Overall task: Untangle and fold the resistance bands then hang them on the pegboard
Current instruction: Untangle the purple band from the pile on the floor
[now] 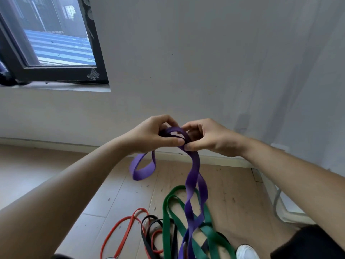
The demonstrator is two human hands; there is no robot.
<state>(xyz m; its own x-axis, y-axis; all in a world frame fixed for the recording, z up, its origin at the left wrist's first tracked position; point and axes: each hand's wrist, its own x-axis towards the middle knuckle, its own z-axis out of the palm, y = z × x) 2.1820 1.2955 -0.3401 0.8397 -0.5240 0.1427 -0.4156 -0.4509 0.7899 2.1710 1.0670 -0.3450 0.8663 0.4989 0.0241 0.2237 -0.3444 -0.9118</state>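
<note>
Black-framed window (pixel 56 71) upper left, set in a grey wall. On the wooden floor (pixel 121 193) below: red band (pixel 119 226) in a loose loop, black band (pixel 144 238) just beside it on the right, the two overlapping.

Our left hand (pixel 151 135) is raised in front of the wall, fingers curled over the top of the purple band (pixel 195 165), thumb pressed against it from beneath. A short purple loop hangs under this hand.

The bunched, knotted part of the band sits between our two hands, which nearly touch.

Green band (pixel 165 221) lies on the floor in long folds under the hands.

Our right hand (pixel 209 139) pinches the band between thumb and forefinger at the lower edge of the knot; the other fingers curl behind it. From that pinch a long twisted purple tail drops to the floor, crossing the green.

White shoe (pixel 246 251) at the bottom; grey cable (pixel 276 202) far right.
</note>
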